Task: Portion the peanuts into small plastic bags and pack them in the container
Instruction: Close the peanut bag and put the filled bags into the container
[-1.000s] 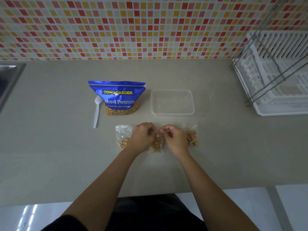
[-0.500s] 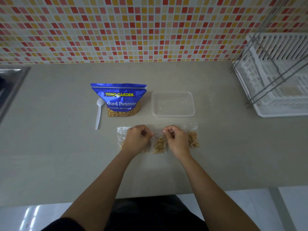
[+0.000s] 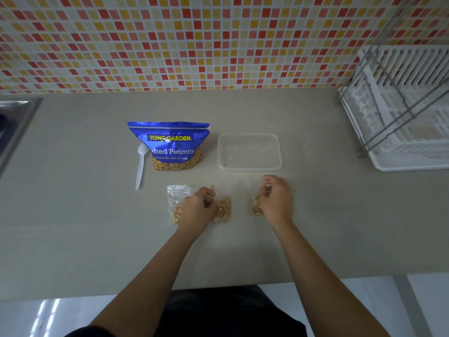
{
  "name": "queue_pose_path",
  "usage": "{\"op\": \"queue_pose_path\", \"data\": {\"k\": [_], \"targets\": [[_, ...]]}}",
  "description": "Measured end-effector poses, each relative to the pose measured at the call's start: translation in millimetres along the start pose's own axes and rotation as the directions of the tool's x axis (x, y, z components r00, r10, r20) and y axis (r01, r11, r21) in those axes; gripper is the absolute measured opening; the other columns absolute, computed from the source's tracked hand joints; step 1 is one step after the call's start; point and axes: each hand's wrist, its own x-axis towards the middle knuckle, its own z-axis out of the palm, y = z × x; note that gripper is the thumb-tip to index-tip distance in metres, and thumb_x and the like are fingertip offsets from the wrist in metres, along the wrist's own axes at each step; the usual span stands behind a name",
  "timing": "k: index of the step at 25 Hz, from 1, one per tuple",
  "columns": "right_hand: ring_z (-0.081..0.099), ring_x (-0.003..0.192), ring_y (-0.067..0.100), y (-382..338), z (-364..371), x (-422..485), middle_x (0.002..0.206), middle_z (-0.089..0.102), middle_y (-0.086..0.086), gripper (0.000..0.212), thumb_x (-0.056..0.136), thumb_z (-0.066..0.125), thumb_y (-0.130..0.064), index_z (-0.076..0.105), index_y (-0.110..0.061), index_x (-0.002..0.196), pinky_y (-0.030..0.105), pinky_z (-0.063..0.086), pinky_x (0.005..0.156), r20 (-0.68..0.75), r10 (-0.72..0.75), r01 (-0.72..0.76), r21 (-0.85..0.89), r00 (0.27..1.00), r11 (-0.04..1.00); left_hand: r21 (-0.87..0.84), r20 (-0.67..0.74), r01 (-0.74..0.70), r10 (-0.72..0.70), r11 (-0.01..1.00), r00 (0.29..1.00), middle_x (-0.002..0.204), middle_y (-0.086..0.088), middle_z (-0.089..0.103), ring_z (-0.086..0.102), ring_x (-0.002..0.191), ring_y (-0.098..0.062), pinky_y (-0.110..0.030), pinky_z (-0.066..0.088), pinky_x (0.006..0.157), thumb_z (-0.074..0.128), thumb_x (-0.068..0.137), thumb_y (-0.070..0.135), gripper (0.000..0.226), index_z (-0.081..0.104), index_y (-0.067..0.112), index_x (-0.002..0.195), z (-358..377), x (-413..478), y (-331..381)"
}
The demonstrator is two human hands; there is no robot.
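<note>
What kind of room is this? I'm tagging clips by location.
Most likely a home kitchen: a mosaic tile backsplash, a white dish rack on the counter, and a steel sink edge.

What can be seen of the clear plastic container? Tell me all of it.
The clear plastic container is a shallow rectangular tub with rounded corners and a raised rim, see-through, so the beige counter shows through it. It has no lid on and nothing in it. It sits flat and upright on the counter, to the right of the blue peanut bag with a gap between them, and beyond the small filled bags. Nothing touches it; the right hand hovers just in front of its near edge.
</note>
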Motion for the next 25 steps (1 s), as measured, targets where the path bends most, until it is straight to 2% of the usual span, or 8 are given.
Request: {"op": "queue_pose_path", "data": {"k": [1, 4, 7, 13, 18, 20, 23, 25], "targets": [[0.060, 0.093, 0.035, 2.3, -2.2, 2.7, 0.105, 0.061, 0.020, 0.025, 0.083, 0.055, -0.006, 0.061, -0.005, 0.107, 0.035, 0.044, 0.083, -0.004, 0.028, -0.028, -0.070, 1.000, 0.997, 0.034, -0.020, -0.008, 0.009, 0.999, 1.000, 0.086, -0.008, 0.069, 0.062, 0.075, -0.019, -0.025, 0.049, 0.070, 0.066, 0.080, 0.013, 0.022, 0.063, 0.008, 0.101, 0.7, -0.3, -0.1], [0.055, 0.102, 0.038, 0.6, -0.9, 6.0, 0.110, 0.058, 0.023, 0.033, 0.082, 0.056, -0.009, 0.054, -0.003, 0.114, 0.036, 0.042, 0.085, 0.106, 0.102, -0.079, -0.199, 0.989, 0.977, 0.146, -0.061, -0.035, 0.044, 0.989, 0.997, 0.090, -0.012, 0.071, 0.065, 0.082, -0.026, -0.031, 0.049, 0.072, 0.064, 0.083, 0.016, 0.023, 0.061, 0.006, 0.103, 4.5, -0.5, -1.9], [0.056, 0.104, 0.037, -1.1, 1.7, 9.8, 0.109, 0.061, 0.023, 0.035, 0.081, 0.055, -0.007, 0.052, -0.003, 0.115, 0.037, 0.043, 0.085, 0.133, 0.116, -0.086, -0.210, 0.984, 0.974, 0.237, -0.077, -0.056, 0.076, 0.970, 0.994, 0.088, -0.015, 0.071, 0.064, 0.085, -0.032, -0.037, 0.048, 0.073, 0.063, 0.084, 0.022, 0.026, 0.057, 0.006, 0.104, 9.3, 0.0, -2.7], [0.057, 0.103, 0.036, 0.0, 8.0, 14.3, 0.107, 0.063, 0.021, 0.032, 0.081, 0.054, -0.008, 0.050, -0.004, 0.112, 0.037, 0.045, 0.082, 0.146, 0.138, -0.102, -0.230, 0.980, 0.968, 0.348, -0.098, -0.114, 0.157, 0.931, 0.983, 0.094, -0.021, 0.065, 0.062, 0.084, -0.040, -0.041, 0.046, 0.066, 0.060, 0.082, 0.010, 0.019, 0.055, 0.001, 0.098, 12.6, 2.6, -3.8], [0.060, 0.102, 0.035, 2.5, 8.6, 15.8, 0.102, 0.068, 0.019, 0.027, 0.084, 0.052, -0.008, 0.060, -0.007, 0.110, 0.035, 0.047, 0.082, 0.156, 0.146, -0.105, -0.245, 0.977, 0.964, 0.299, -0.134, -0.246, 0.296, 0.922, 0.946, 0.088, -0.019, 0.064, 0.062, 0.073, -0.038, -0.042, 0.051, 0.058, 0.061, 0.081, 0.008, 0.013, 0.057, 0.002, 0.092, 18.5, -1.8, 6.6], [0.062, 0.099, 0.033, 5.4, 9.2, 13.1, 0.103, 0.068, 0.017, 0.023, 0.083, 0.053, -0.007, 0.065, -0.008, 0.102, 0.033, 0.046, 0.081, 0.166, 0.112, -0.074, -0.217, 0.980, 0.973, 0.266, -0.112, -0.278, 0.316, 0.923, 0.942, 0.088, -0.019, 0.064, 0.063, 0.071, -0.037, -0.044, 0.053, 0.058, 0.061, 0.081, 0.008, 0.012, 0.059, 0.002, 0.092, 21.3, -2.5, 8.3], [0.061, 0.100, 0.033, 6.8, 8.6, 12.0, 0.109, 0.065, 0.019, 0.036, 0.082, 0.051, -0.003, 0.060, -0.011, 0.116, 0.033, 0.045, 0.084, 0.185, 0.041, 0.003, -0.229, 0.982, 0.974, 0.296, -0.045, -0.293, 0.319, 0.909, 0.947, 0.086, -0.020, 0.064, 0.063, 0.071, -0.038, -0.043, 0.053, 0.060, 0.059, 0.082, 0.009, 0.013, 0.065, 0.000, 0.089, 27.9, 2.5, 12.1], [0.060, 0.101, 0.034, 5.9, 7.7, 16.5, 0.109, 0.065, 0.019, 0.037, 0.081, 0.050, 0.000, 0.061, -0.010, 0.114, 0.033, 0.045, 0.084, 0.221, -0.003, 0.064, -0.269, 0.975, 0.961, 0.325, 0.032, -0.349, 0.359, 0.879, 0.933, 0.088, -0.023, 0.063, 0.063, 0.077, -0.040, -0.042, 0.052, 0.066, 0.055, 0.081, 0.008, 0.019, 0.067, -0.003, 0.090, 35.9, 8.2, 19.8]]}}
